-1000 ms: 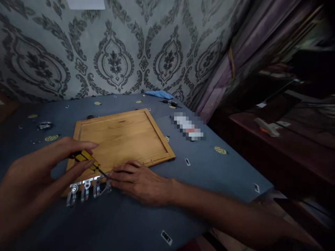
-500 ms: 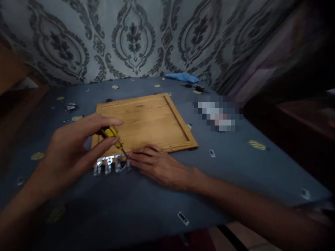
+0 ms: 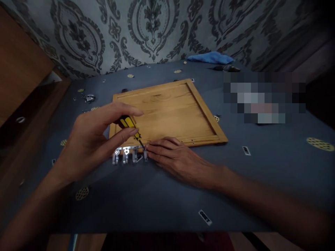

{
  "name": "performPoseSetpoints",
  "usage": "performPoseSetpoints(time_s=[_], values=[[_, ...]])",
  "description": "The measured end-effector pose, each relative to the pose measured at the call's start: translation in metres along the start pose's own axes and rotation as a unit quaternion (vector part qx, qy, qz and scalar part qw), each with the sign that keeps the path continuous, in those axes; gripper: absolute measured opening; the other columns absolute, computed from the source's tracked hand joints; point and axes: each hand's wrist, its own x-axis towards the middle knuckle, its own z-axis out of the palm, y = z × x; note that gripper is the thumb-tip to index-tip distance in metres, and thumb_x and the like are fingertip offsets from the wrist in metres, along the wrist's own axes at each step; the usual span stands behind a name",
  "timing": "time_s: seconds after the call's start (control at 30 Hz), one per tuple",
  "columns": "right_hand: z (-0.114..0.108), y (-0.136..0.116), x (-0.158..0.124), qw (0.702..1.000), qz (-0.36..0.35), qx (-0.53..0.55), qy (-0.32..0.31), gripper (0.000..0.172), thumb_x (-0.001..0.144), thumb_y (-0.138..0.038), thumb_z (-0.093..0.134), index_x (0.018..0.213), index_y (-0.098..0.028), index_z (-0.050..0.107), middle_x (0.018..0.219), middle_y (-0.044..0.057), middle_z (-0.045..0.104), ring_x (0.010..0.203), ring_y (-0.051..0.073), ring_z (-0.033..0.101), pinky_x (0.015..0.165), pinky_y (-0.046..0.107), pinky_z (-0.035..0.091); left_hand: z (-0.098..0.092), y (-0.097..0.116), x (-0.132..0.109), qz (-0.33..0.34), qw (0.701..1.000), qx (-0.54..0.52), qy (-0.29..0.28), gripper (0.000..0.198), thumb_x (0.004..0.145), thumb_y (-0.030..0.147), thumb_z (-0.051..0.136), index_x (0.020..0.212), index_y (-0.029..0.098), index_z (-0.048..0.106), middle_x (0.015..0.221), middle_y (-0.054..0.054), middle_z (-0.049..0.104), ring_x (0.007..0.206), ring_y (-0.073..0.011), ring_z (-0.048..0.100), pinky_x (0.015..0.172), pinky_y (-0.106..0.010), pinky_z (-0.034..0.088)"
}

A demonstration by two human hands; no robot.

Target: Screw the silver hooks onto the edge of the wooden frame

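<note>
A yellow-and-black screwdriver (image 3: 128, 122) rests in my left hand (image 3: 91, 134), its handle against the palm, with thumb and forefinger held apart beside it. Its shaft slants down right to the metal hook rail (image 3: 126, 150), which lies along the near edge of a framed wooden panel (image 3: 167, 111). Several shiny hooks hang past that edge. My right hand (image 3: 180, 157) lies over the panel's near edge, its fingertips closed on the rail beside the screwdriver tip. The thumb, the rail's right part and the screw point are hidden under it.
On the patterned blue tablecloth (image 3: 162, 205), small metal pieces (image 3: 89, 98) lie at the back left. A blue cloth (image 3: 210, 57) and a dark tool (image 3: 227, 68) lie at the back right, near a pixelated patch. Brown wooden furniture (image 3: 23, 59) borders the left side.
The view has shifted, so the panel, hands and tabletop appear farther right and slightly higher. The screwdriver still meets the rail, and both hands keep nearly the same pose.
</note>
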Motion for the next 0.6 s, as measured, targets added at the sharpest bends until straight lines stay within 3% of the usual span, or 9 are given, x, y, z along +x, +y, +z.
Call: performPoseSetpoints(time_s=[0.2, 0.4, 0.6], values=[[0.0006, 0.0000, -0.0005, 1.000, 0.002, 0.001, 0.004, 0.036, 0.105, -0.015, 0.043, 0.136, -0.011, 0.060, 0.142, 0.011, 0.063, 0.132, 0.025, 0.055, 0.109, 0.046, 0.045, -0.0013, 0.0007, 0.0023, 0.008, 0.999, 0.038, -0.024, 0.027, 0.092, 0.029, 0.066, 0.119, 0.026, 0.068, 0.108, -0.001, 0.076, 0.089, -0.0181, 0.071, 0.077, -0.027, 0.058], [0.0031, 0.0008, -0.0012, 1.000, 0.004, 0.000, 0.003, 0.037, 0.105, -0.015, 0.044, 0.137, -0.014, 0.060, 0.143, 0.012, 0.063, 0.134, 0.024, 0.055, 0.109, 0.048, 0.045, 0.0054, 0.0035, 0.0019, 0.001, 0.999, 0.036, -0.003, 0.024, 0.092, 0.033, 0.068, 0.115, 0.026, 0.069, 0.101, -0.001, 0.074, 0.082, -0.0170, 0.067, 0.075, -0.030, 0.057], [0.0020, 0.0001, -0.0006, 1.000, 0.010, -0.007, -0.002, 0.036, 0.105, -0.015, 0.043, 0.136, -0.013, 0.061, 0.143, 0.013, 0.062, 0.131, 0.024, 0.056, 0.108, 0.046, 0.045, -0.0010, 0.0028, -0.0012, -0.019, 1.000, -0.014, -0.015, 0.028, 0.092, 0.024, 0.068, 0.120, 0.028, 0.068, 0.113, 0.000, 0.073, 0.104, -0.0200, 0.068, 0.088, -0.031, 0.055]])
